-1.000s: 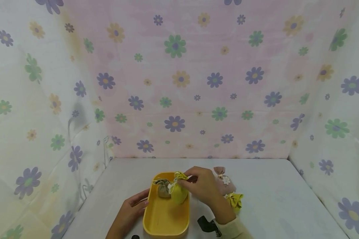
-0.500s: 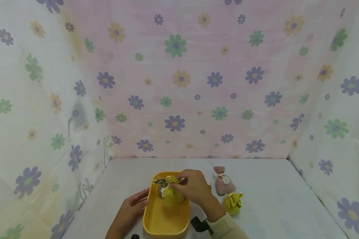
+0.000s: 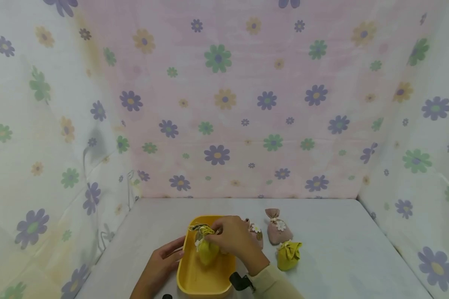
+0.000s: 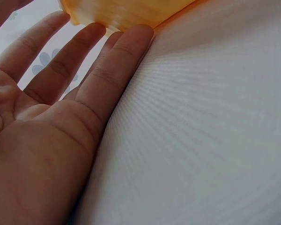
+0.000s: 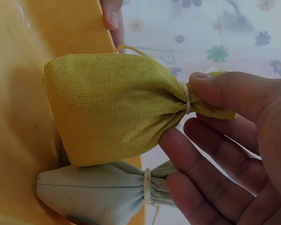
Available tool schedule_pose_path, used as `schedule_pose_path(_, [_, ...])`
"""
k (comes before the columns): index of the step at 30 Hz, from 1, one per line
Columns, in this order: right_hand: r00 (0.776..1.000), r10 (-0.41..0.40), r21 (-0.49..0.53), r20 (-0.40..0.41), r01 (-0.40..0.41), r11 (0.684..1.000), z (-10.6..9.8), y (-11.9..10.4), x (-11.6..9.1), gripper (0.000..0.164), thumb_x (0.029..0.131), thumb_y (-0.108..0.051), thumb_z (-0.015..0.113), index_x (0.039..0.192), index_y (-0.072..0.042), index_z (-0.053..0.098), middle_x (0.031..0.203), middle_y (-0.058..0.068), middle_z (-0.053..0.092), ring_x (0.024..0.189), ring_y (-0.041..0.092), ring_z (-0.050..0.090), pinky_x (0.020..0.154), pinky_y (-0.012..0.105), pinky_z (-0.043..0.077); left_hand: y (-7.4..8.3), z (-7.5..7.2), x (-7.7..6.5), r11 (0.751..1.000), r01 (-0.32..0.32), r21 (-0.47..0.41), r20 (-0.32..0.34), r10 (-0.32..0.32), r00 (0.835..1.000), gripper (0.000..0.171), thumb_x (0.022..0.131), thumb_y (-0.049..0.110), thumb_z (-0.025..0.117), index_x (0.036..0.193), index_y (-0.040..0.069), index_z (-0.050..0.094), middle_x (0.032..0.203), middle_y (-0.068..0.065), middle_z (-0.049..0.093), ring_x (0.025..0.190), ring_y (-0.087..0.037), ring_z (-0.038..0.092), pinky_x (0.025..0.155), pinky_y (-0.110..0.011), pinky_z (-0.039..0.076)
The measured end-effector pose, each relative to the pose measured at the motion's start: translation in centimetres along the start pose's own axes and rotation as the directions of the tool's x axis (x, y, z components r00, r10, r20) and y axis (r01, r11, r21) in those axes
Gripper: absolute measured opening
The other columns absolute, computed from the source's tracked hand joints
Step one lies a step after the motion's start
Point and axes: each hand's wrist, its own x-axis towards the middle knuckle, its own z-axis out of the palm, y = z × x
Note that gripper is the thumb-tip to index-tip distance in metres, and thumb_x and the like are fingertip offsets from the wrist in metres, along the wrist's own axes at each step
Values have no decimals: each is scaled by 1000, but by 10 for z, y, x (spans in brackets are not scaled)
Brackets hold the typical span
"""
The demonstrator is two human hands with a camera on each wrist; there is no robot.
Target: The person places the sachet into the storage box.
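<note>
My right hand (image 3: 232, 238) pinches the gathered neck of a yellow-green drawstring pouch (image 3: 208, 252) between thumb and fingers. The pouch hangs upright inside the yellow tray (image 3: 185, 286), its flat base close over the tray floor in the right wrist view. Straight fingers of my left hand (image 3: 161, 263) touch the tray's left outer wall. Just behind the held pouch, a grey-green pouch (image 3: 198, 236) shows only partly. A pale grey pouch (image 5: 91, 192), tied with cream cord, stands alongside the held one in the right wrist view.
Right of the tray lie a pink pouch (image 3: 279, 231) with a white flower and another yellow-green pouch (image 3: 289, 255). A second pink pouch (image 3: 257, 236) is half hidden behind my right hand. Flowered cloth (image 3: 217, 124) walls the white table (image 3: 333, 241) at the back and sides.
My right hand has carried the yellow-green pouch leftward within the tray. The second pink pouch has come into view behind that hand. The left hand has stayed at the tray's side.
</note>
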Motion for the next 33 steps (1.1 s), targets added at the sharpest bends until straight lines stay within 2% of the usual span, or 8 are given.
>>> schedule_pose_path(6, [997,55,46,45,-57,997,8,-7,6,17,86,-42,84,92,-26,81,85,-16,71,72,3,61,59,23,55,1,-2,1,1000,-9,5,1,9,1000,70,90,41,79,150,13,56,152,-12,57,134,-24,60,98,-37,60])
schedule_pose_path(12, [998,41,-15,48,-40,999,18,-12,8,17,85,-41,85,90,-25,81,85,-18,72,76,0,60,67,23,55,0,-2,-1,1000,4,-13,1,-4,1000,69,90,40,80,150,15,56,151,-9,58,133,-21,61,98,-35,60])
schedule_pose_path(19, [997,14,-12,71,-13,1000,28,-14,11,16,84,-36,86,81,-22,80,74,-18,69,65,0,56,59,20,50,0,-1,-1,1000,-5,-26,8,6,1000,68,90,38,80,150,15,56,151,-9,58,132,-22,61,99,-36,59])
schedule_pose_path(33, [995,59,-22,83,-57,998,33,-13,11,18,86,-42,84,88,-24,81,83,-18,72,75,-2,60,66,22,55,-2,-2,0,1000,-12,-20,20,12,1000,69,90,38,79,150,13,55,154,-8,56,133,-22,61,99,-35,59])
